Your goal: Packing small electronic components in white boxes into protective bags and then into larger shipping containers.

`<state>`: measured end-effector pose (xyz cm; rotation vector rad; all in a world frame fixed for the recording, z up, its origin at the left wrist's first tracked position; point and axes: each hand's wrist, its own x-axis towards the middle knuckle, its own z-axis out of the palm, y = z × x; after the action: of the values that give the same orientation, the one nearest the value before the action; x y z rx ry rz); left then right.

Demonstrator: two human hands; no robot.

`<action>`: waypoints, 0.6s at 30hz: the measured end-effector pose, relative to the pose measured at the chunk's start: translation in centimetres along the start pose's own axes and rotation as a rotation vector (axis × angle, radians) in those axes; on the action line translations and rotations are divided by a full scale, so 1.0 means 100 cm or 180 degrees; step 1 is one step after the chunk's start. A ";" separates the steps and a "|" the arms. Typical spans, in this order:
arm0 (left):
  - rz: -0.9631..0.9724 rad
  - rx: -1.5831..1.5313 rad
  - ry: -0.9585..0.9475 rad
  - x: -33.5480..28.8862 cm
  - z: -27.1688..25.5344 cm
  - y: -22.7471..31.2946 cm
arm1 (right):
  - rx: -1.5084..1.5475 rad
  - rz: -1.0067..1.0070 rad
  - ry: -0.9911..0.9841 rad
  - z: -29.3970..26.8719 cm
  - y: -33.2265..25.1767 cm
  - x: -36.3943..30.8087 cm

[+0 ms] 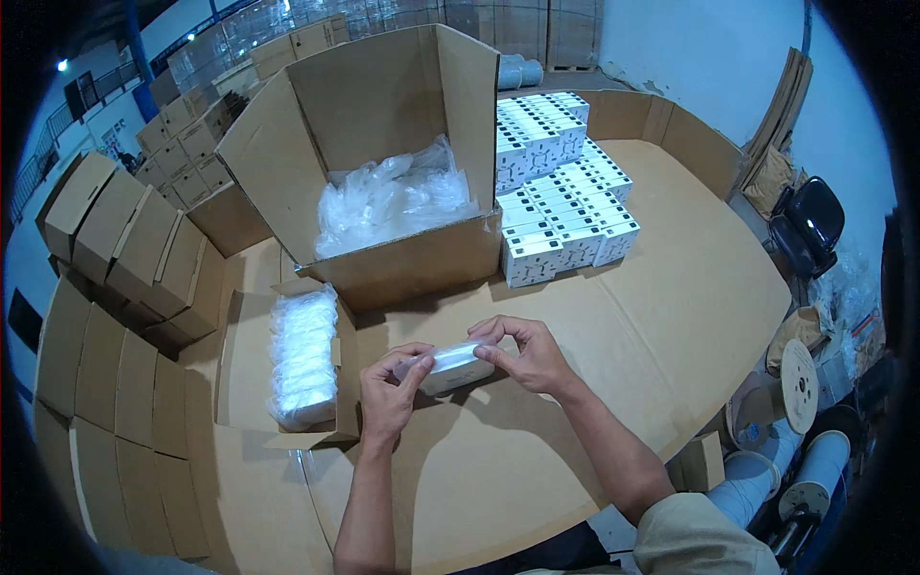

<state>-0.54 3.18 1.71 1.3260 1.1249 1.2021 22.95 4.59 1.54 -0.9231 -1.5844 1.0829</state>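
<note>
Between my hands a small white box (457, 368), partly covered by clear plastic, stands low over the cardboard-covered table. My left hand (389, 388) pinches the plastic wrap at the box's left end, thumb against fingers. At the right end my right hand (525, 352) has its thumb and fingers closed on the box's upper corner, with plastic under them. Just left of my left hand is an open carton (347, 388) holding a row of plastic-wrapped packs (305, 359). Whether the plastic is sealed cannot be made out.
Behind my hands stands a tall open carton (412, 254) filled with clear plastic bags (395, 199). Stacked white boxes (565, 206) sit to its right. Closed brown cartons (115, 383) line the left side. A chair (808, 228) and cable spools (798, 386) stand beyond the table's right edge.
</note>
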 end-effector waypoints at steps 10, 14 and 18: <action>0.0018 -0.0749 0.0355 0.001 0.012 -0.014 | 0.0880 0.0493 0.0058 0.010 0.009 0.000; -0.0058 -0.1028 0.0416 0.001 0.015 -0.015 | 0.1284 0.0143 0.0391 0.011 -0.003 0.000; 0.0039 -0.0795 0.0448 0.004 0.014 -0.017 | 0.0753 -0.0644 -0.0153 -0.008 -0.003 0.003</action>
<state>0.87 3.64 0.00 1.0735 1.0269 1.4131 23.68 4.92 2.02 -0.5703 -1.5135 1.1261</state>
